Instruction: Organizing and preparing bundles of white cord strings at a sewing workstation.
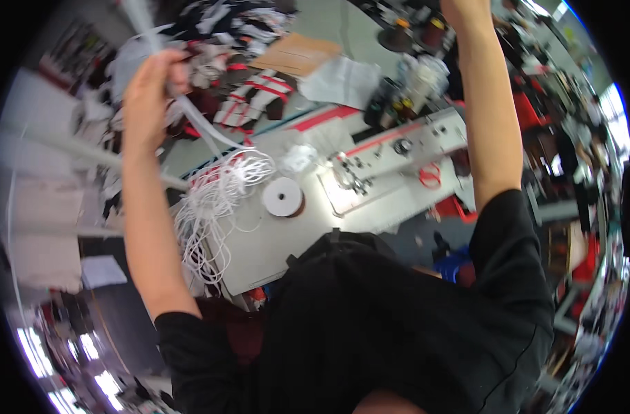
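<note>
My left hand [151, 95] is raised at the upper left, its fingers closed around a flat white band [197, 118]. The band runs above the hand to the picture's rim and hangs below it towards a loose tangle of white cord [206, 207]. That tangle spills over the left end of a pale sewing table [258, 248]. Beside it sits a white roll [289, 204] with a dark centre hole. My right arm stretches up past the sewing machine [403, 145], and its hand is cut off by the top edge.
Red-handled scissors [430, 176] lie by the machine. Behind it stand thread cones [395, 37]. Fabric pieces with red stripes [258, 95], brown card [296, 54] and a grey plastic sheet [340, 83] cover the far surface. A pale pole [82, 147] crosses at left.
</note>
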A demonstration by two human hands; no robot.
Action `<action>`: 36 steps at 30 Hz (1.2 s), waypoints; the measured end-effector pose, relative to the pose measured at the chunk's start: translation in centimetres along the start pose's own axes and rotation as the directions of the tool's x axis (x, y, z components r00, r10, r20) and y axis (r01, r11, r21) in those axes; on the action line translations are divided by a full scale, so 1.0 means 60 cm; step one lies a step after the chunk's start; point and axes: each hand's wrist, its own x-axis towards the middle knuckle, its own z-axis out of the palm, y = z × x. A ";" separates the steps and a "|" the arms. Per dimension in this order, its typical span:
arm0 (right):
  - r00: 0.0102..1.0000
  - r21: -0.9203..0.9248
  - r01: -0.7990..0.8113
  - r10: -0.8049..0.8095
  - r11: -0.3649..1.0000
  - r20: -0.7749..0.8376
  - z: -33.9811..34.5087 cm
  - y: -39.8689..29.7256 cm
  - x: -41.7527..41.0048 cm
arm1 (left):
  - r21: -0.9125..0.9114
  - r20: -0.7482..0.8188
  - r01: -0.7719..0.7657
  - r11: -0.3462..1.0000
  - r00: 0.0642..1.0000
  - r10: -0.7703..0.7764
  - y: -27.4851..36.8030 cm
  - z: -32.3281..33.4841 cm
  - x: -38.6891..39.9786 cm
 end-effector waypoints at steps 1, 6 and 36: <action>1.000 0.025 0.019 -0.019 1.000 0.011 -0.007 -0.004 0.000 | -0.031 0.023 -0.010 0.999 1.000 0.011 -0.013 -0.005 -0.002; 0.999 -0.019 0.030 -0.030 0.999 -0.024 -0.006 -0.033 -0.015 | -0.201 0.058 0.061 0.978 0.997 -0.050 -0.043 -0.002 -0.034; 0.997 0.060 0.065 -0.066 0.996 0.026 0.000 0.038 -0.018 | -0.205 0.094 0.158 0.966 0.986 -0.141 -0.031 0.020 -0.063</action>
